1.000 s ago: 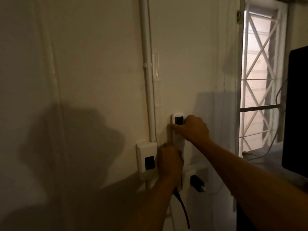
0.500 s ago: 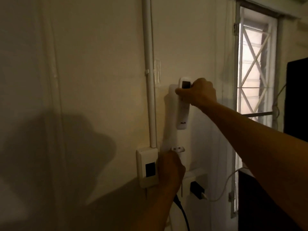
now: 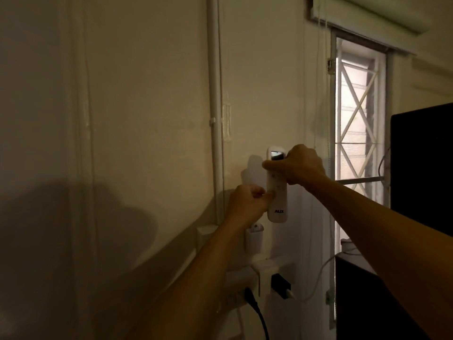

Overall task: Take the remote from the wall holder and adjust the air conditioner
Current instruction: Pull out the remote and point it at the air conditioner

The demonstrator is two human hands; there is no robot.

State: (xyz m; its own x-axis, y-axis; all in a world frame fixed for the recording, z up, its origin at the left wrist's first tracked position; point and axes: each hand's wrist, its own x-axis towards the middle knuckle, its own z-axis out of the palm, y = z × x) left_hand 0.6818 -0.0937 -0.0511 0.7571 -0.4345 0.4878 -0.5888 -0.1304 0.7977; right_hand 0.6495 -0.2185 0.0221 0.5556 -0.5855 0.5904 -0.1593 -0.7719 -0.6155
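The white remote (image 3: 277, 204) is held upright in front of the wall, its small screen lit at the top and a grey logo near its bottom end. My right hand (image 3: 302, 165) grips its upper part just below the screen. My left hand (image 3: 247, 201) is curled beside the remote's left edge, a fingertip touching the button area. The white wall holder (image 3: 255, 238) sits below my left hand, with nothing in it. A white unit (image 3: 367, 11) at the top right edge may be the air conditioner.
A white conduit pipe (image 3: 215, 119) runs down the wall to a switch box (image 3: 204, 233). Power sockets with a black plug (image 3: 280, 285) and black cable (image 3: 255, 305) sit below. A barred window (image 3: 358, 133) and a dark cabinet (image 3: 421, 168) stand at the right.
My right hand pulled the remote up out of the holder, then lowered it slightly. My left hand left the holder and rose to the remote's buttons. The screen has lit up.
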